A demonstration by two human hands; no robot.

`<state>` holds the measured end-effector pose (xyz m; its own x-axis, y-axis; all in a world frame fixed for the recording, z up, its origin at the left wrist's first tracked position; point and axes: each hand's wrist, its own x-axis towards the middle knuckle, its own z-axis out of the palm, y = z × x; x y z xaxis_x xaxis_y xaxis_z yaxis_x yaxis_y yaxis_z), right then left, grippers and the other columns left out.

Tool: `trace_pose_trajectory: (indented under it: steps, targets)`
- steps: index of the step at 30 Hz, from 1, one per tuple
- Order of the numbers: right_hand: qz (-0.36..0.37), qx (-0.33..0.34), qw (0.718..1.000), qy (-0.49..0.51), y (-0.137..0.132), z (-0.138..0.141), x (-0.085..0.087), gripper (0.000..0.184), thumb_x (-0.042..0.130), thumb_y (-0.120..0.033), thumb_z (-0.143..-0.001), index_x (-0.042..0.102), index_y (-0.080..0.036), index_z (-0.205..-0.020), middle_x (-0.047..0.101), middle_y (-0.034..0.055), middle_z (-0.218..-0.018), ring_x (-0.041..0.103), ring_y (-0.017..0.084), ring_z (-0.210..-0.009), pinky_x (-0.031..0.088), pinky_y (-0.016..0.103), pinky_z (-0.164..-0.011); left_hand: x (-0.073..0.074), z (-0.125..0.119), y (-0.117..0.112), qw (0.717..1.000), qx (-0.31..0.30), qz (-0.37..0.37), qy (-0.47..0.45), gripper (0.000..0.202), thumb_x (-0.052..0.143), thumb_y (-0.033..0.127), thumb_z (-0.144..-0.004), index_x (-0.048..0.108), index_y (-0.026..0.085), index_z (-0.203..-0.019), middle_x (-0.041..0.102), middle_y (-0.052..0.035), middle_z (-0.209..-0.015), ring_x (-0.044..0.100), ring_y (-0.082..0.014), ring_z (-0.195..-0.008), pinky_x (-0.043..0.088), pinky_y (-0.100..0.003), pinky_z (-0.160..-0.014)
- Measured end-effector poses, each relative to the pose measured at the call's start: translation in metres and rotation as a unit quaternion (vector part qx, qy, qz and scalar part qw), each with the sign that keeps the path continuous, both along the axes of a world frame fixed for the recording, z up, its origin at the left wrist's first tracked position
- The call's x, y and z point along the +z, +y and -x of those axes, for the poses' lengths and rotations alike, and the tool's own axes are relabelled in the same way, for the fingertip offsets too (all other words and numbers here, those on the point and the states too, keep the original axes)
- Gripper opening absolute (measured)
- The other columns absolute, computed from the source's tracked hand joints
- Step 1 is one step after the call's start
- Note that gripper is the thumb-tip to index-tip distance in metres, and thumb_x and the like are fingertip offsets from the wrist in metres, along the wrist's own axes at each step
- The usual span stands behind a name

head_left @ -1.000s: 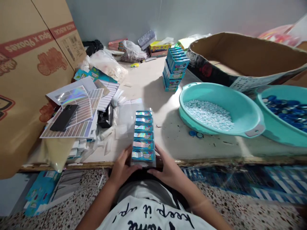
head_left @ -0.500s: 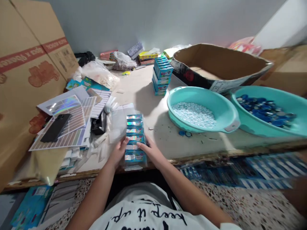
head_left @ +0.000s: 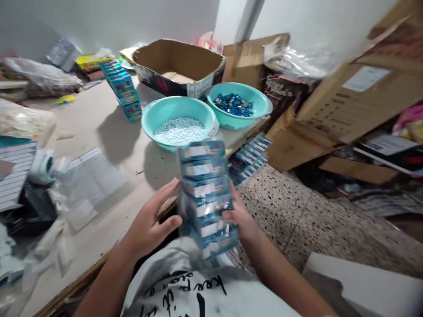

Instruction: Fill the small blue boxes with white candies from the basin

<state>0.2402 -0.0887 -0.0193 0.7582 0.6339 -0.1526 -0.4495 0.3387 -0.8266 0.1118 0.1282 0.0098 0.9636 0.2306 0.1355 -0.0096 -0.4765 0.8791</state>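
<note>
A clear-wrapped pack of small blue boxes point(head_left: 208, 198) is up in front of my body, tilted and a little blurred, just off the table's front edge. My right hand point(head_left: 243, 215) grips its right side, with the thumb on the front face and the other fingers partly hidden. At the left side, my left hand point(head_left: 152, 220) has thumb and forefinger spread against the pack's edge; its other fingers are partly hidden. Farther back on the table, more blue boxes point(head_left: 122, 88) stand in a stack.
Behind the pack are a turquoise basin point(head_left: 150, 119) of small pale pieces and another basin point(head_left: 266, 105) of blue discs. An open cardboard box point(head_left: 178, 83) sits behind them. Plastic bags point(head_left: 42, 79) and papers point(head_left: 92, 176) lie left; large cartons point(head_left: 346, 92) stand right above the speckled floor point(head_left: 284, 211).
My view has swung to the right. Both hands have raised the pack of blue boxes off the table and brought it past the edge, toward my body.
</note>
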Motion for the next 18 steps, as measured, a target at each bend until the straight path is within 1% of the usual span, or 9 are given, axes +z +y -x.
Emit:
trace_pose_trajectory:
  steps: [1,3,4,5,7,9,12,15,18]
  targets:
    - [0.024,-0.045,0.998,0.022,-0.031,0.003,-0.013,0.104,0.093,-0.039,-0.051,0.050,-0.039,-0.145,0.073,0.0029,-0.124,0.073,0.027,-0.105,0.059,0.045,-0.093,-0.007,-0.012,-0.003,0.998,-0.018,-0.046,0.029,0.066,0.056,0.063,-0.093,0.052,0.031,-0.151,0.046,-0.0097,-0.161,0.042,-0.0335,-0.149,0.037,-0.052,-0.122]
    - [0.087,-0.127,0.985,0.082,-0.085,0.014,-0.047,0.089,0.085,-0.044,-0.061,0.052,-0.036,-0.143,0.076,0.0048,-0.115,0.075,0.028,-0.094,0.061,0.048,-0.086,-0.028,-0.033,-0.006,0.985,-0.001,-0.152,0.075,0.057,0.056,0.054,-0.096,0.058,0.025,-0.145,0.051,-0.0138,-0.156,0.042,-0.0360,-0.148,0.036,-0.057,-0.122]
    - [0.117,-0.175,0.972,0.104,-0.106,0.021,-0.068,0.086,0.085,-0.042,-0.058,0.056,-0.033,-0.138,0.077,0.0051,-0.110,0.076,0.029,-0.088,0.062,0.048,-0.082,-0.041,-0.041,-0.007,0.976,0.012,-0.199,0.085,0.054,0.057,0.050,-0.096,0.061,0.022,-0.142,0.051,-0.0164,-0.155,0.041,-0.0381,-0.148,0.036,-0.059,-0.121]
    - [0.144,-0.226,0.956,0.121,-0.123,0.028,-0.091,0.083,0.086,-0.039,-0.054,0.059,-0.032,-0.133,0.078,0.0041,-0.106,0.076,0.029,-0.086,0.062,0.047,-0.079,-0.053,-0.048,-0.007,0.967,0.019,-0.237,0.089,0.051,0.059,0.045,-0.095,0.063,0.020,-0.139,0.050,-0.0184,-0.154,0.041,-0.0398,-0.148,0.037,-0.061,-0.119]
    - [0.191,-0.307,0.918,0.165,-0.142,0.038,-0.140,0.076,0.087,-0.034,-0.050,0.061,-0.030,-0.121,0.078,0.0005,-0.099,0.076,0.027,-0.084,0.063,0.043,-0.077,-0.073,-0.054,-0.006,0.955,0.007,-0.283,0.086,0.048,0.062,0.038,-0.093,0.064,0.019,-0.137,0.050,-0.0192,-0.154,0.041,-0.0405,-0.147,0.040,-0.061,-0.117]
    - [0.217,-0.342,0.888,0.217,-0.145,0.041,-0.188,0.068,0.086,-0.032,-0.048,0.060,-0.029,-0.110,0.077,-0.0025,-0.088,0.075,0.025,-0.078,0.063,0.041,-0.073,-0.084,-0.055,-0.003,0.952,-0.021,-0.297,0.071,0.050,0.064,0.036,-0.092,0.061,0.021,-0.140,0.051,-0.0185,-0.153,0.043,-0.0391,-0.145,0.043,-0.059,-0.115]
    - [0.218,-0.351,0.877,0.245,-0.130,0.033,-0.244,0.059,0.084,-0.036,-0.049,0.059,-0.027,-0.102,0.075,-0.0036,-0.083,0.073,0.023,-0.070,0.062,0.039,-0.068,-0.084,-0.049,0.000,0.954,-0.050,-0.292,0.050,0.056,0.062,0.038,-0.092,0.057,0.021,-0.145,0.054,-0.0190,-0.150,0.043,-0.0383,-0.146,0.044,-0.059,-0.115]
    - [0.214,-0.326,0.892,0.227,-0.105,0.013,-0.277,0.055,0.079,-0.042,-0.054,0.058,-0.026,-0.101,0.075,-0.0028,-0.086,0.073,0.022,-0.074,0.061,0.038,-0.071,-0.077,-0.045,0.000,0.955,-0.052,-0.289,0.047,0.058,0.062,0.041,-0.092,0.056,0.020,-0.146,0.054,-0.0192,-0.150,0.041,-0.0387,-0.147,0.043,-0.059,-0.115]
    - [0.224,-0.282,0.914,0.185,-0.077,-0.017,-0.295,0.052,0.072,-0.051,-0.061,0.058,-0.026,-0.105,0.075,-0.0021,-0.090,0.073,0.023,-0.084,0.060,0.039,-0.078,-0.071,-0.044,-0.003,0.956,-0.048,-0.283,0.052,0.057,0.063,0.042,-0.091,0.057,0.022,-0.145,0.056,-0.0174,-0.149,0.044,-0.0372,-0.145,0.045,-0.056,-0.115]
